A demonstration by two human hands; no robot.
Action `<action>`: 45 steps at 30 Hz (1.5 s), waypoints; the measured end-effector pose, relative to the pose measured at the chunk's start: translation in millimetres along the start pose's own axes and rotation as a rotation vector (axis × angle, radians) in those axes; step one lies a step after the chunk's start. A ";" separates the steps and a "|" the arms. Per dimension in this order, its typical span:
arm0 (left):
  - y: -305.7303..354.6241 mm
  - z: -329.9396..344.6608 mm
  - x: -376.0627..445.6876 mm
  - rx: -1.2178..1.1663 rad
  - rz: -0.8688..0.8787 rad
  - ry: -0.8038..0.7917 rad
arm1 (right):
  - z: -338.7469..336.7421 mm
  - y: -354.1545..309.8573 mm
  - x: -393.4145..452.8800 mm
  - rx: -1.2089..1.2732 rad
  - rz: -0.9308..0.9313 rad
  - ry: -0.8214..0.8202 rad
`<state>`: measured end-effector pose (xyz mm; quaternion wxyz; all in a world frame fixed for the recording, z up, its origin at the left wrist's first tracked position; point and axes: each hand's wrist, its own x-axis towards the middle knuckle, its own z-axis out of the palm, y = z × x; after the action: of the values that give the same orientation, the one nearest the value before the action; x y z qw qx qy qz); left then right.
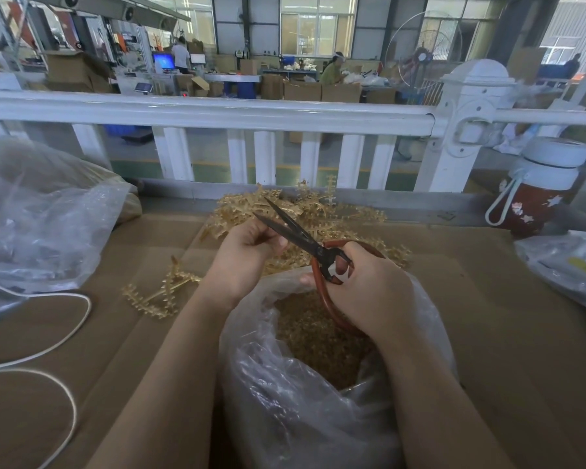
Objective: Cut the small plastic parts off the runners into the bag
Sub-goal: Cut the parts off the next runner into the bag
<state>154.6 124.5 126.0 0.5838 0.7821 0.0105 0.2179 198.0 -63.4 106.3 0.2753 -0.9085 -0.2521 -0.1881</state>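
In the head view, the right hand is gripping the red-handled black scissors, blades parted, just above the crinkled clear plastic bag. The left hand is pinching something at the blades, presumably a runner, though the fingers are hiding it. The bag below both hands is already holding a deep layer of small amber plastic parts, so much cutting looks done. Beyond the hands, a heap of uncut amber runners is waiting, and one runner is lying left of the left hand on the brown cardboard-covered bench.
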 end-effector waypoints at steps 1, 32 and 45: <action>0.1 -0.4 -0.3 0.006 0.004 -0.009 | -0.3 0.4 0.4 -0.001 0.000 -0.011; 1.3 -5.0 -3.0 -0.085 0.049 0.004 | 3.7 6.1 1.0 0.039 -0.028 0.012; 1.7 -6.3 -3.2 -0.111 0.063 -0.023 | 10.8 5.2 1.6 0.085 -0.098 0.180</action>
<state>149.0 128.9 127.9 0.6191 0.7510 -0.0329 0.2272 204.4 -60.1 96.5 0.3256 -0.8620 -0.2783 -0.2712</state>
